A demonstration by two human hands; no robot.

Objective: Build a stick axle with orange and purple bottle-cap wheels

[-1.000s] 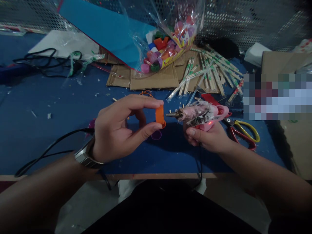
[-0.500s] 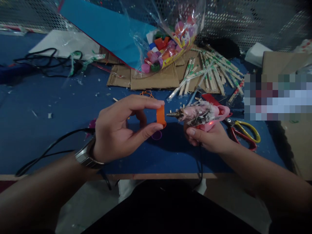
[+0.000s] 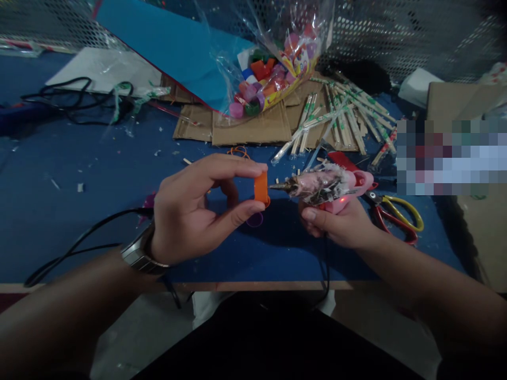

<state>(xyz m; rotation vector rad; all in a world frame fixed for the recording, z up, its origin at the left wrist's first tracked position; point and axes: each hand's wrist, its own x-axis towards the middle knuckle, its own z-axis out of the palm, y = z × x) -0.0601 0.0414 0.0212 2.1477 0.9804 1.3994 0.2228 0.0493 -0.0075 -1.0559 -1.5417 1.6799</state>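
Observation:
Between thumb and forefinger, my left hand (image 3: 194, 206) pinches an orange plastic cap (image 3: 261, 188) by its top and bottom edges. My right hand (image 3: 336, 221) is wrapped round the handle of a pink hot glue gun (image 3: 328, 184), whose barrel is crusted with old glue and dark residue. A small red light glows on its side. The metal nozzle points left and sits very close to the cap; whether the two touch I cannot tell. Just below the cap, a purple ring-shaped piece (image 3: 254, 219) rests on the blue table.
Scissors (image 3: 396, 214) with yellow and red handles lie right of the glue gun. Behind are flat cardboard pieces (image 3: 249, 129), wrapped chopsticks (image 3: 344, 121) and a clear bag of coloured caps (image 3: 265, 84). Black cables (image 3: 87, 232) run at left, and a cardboard box (image 3: 459, 105) stands at right.
The glue gun's nozzle is very slightly closer to the orange cap. Both hands otherwise keep the same grip and place.

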